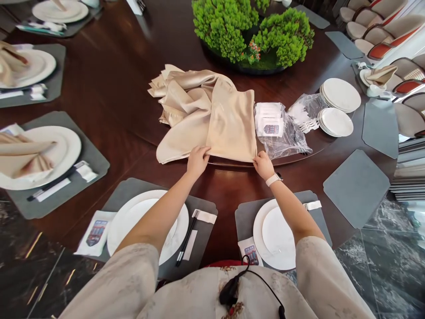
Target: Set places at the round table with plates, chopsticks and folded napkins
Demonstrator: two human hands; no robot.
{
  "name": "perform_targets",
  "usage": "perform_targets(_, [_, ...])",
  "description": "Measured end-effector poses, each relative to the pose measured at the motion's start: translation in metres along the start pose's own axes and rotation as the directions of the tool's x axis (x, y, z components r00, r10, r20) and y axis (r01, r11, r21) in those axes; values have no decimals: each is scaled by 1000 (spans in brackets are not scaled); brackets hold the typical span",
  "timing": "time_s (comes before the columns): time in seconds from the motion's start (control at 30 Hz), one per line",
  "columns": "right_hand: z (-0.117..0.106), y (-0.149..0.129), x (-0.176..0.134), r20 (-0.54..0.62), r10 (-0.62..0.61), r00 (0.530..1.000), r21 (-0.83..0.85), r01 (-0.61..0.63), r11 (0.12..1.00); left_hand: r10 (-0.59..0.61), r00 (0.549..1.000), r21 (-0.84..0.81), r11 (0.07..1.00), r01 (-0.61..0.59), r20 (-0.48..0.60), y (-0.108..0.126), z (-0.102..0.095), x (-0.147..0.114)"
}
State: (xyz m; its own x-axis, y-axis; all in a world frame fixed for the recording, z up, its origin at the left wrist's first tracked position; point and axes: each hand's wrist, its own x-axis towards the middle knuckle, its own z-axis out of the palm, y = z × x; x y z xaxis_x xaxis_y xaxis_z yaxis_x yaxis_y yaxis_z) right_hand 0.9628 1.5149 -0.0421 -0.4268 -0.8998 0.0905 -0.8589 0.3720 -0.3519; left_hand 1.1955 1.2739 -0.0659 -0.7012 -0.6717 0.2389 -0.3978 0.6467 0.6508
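A beige satin cloth napkin [231,122] lies folded to a square near the table's front, on top of a heap of more beige napkins [187,97]. My left hand [198,160] pinches its near left corner, fingers closed on the fabric. At the near right corner my right hand [264,165], with a pale-banded watch on the wrist, grips the edge the same way. Just right of the cloth, a clear plastic bag [285,144] holds white printed packets [269,119].
Stacked white plates [340,95] stand at the right. Two place settings with a left plate [133,217] and a right plate [274,230] lie between me and the napkins. A green plant centrepiece [226,31] rises behind. Grey placemats [357,188] line the table's edge.
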Motion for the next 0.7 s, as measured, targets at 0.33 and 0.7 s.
perform_targets(0.33, [-15,24,-33,192,-89,977,263,36,964,152,972,-119,984,-132,181,-2,-5,-62])
perform_targets(0.7, [-7,17,24,198,551,810,308,-585,750,-531,793,-246,760,601,299,3,6,4])
